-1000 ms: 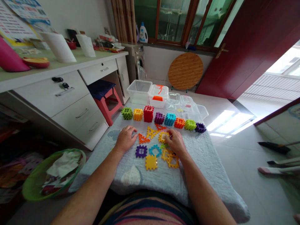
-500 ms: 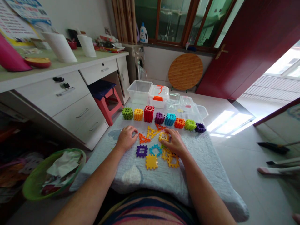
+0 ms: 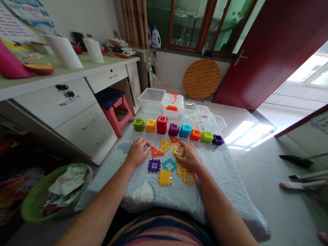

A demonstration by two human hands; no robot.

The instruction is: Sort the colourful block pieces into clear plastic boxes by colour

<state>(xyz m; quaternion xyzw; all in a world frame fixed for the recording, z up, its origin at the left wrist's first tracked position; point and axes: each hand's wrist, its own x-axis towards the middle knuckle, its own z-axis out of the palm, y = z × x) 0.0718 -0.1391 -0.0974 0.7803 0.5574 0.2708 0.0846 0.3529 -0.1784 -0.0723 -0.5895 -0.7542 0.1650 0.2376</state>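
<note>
Nearest on the pale quilt [image 3: 220, 171] lie flat tiles: a yellow square [image 3: 165, 177], a purple square [image 3: 154, 165], a blue tile [image 3: 169, 164]. Just past them the right hand [image 3: 189, 156] pinches a small yellow tile [image 3: 178, 150] between thumb and fingers, lifted just off the quilt beside a yellow triangle [image 3: 166, 144]; the left hand [image 3: 137, 152] rests palm down, loose, gripping nothing, touching an orange triangle [image 3: 156, 151]. Farther off stands a row of built cubes, green [image 3: 138, 124] through purple [image 3: 218, 139], then clear plastic boxes [image 3: 152, 99].
</note>
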